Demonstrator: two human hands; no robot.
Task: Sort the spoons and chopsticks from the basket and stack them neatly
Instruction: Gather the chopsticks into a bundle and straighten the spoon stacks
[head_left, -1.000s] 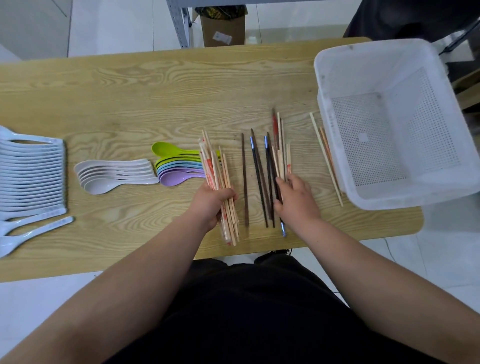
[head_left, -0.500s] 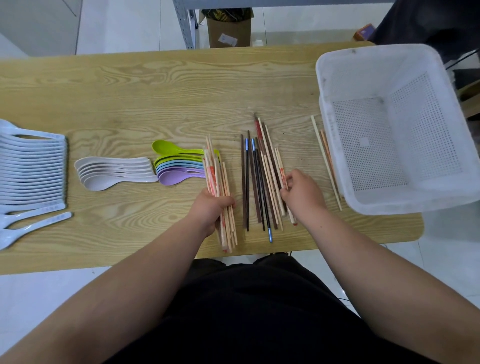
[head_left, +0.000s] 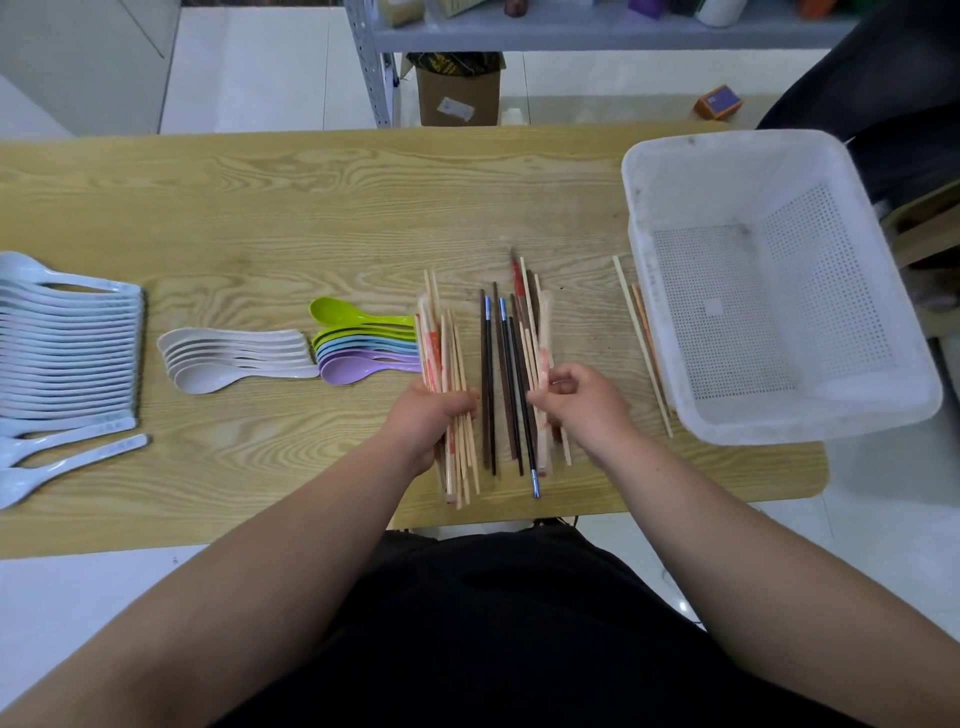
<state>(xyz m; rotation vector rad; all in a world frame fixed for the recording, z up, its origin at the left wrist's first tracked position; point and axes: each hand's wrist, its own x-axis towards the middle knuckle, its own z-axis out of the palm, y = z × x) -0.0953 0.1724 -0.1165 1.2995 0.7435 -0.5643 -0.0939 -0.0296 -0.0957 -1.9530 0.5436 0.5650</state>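
Pale chopsticks, raked closer, are now pinched in the right hand, ready for the bundle the left hand grips.

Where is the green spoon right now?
Head view, left of centre: the green spoon lies farthest in the coloured spoon row, between the cream spoons and the left hand's chopsticks.

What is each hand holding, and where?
Left hand grips the wooden chopstick bundle below its middle; right hand pinches a few pale chopsticks likewise.
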